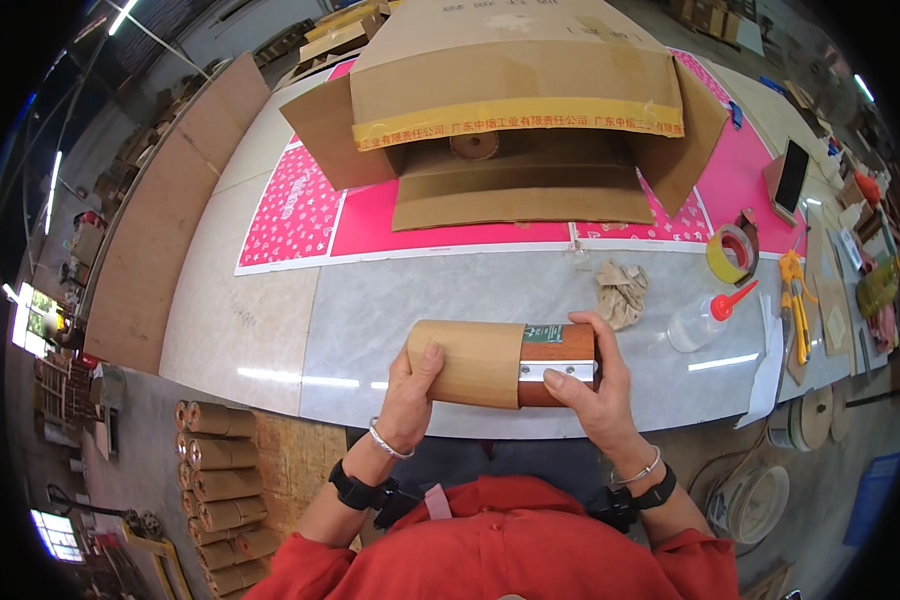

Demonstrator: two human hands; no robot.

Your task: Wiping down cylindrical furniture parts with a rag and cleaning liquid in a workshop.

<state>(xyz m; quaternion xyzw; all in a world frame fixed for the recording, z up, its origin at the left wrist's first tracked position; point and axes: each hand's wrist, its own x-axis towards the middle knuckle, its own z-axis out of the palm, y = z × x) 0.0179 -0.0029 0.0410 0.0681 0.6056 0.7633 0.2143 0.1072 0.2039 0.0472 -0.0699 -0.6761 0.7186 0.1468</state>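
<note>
Brown cardboard sleeve point(475, 366) and the reddish-brown cylinder point(558, 351) protruding rightward are held, long axis left to right, over the near side of the table point(420, 290): the sleeve is clasped by the left hand point(408, 393), the cylinder's end by the right hand point(602, 395), fingers curled, thumbs uppermost.

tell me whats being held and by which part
A reddish-brown cylinder partly inside a brown sleeve: the left hand holds the sleeved end, the right hand the bare end.

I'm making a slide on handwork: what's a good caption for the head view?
Left hand grips the brown sleeve around a reddish-brown cylinder, right hand its uncovered end, near an open cardboard box.
</note>
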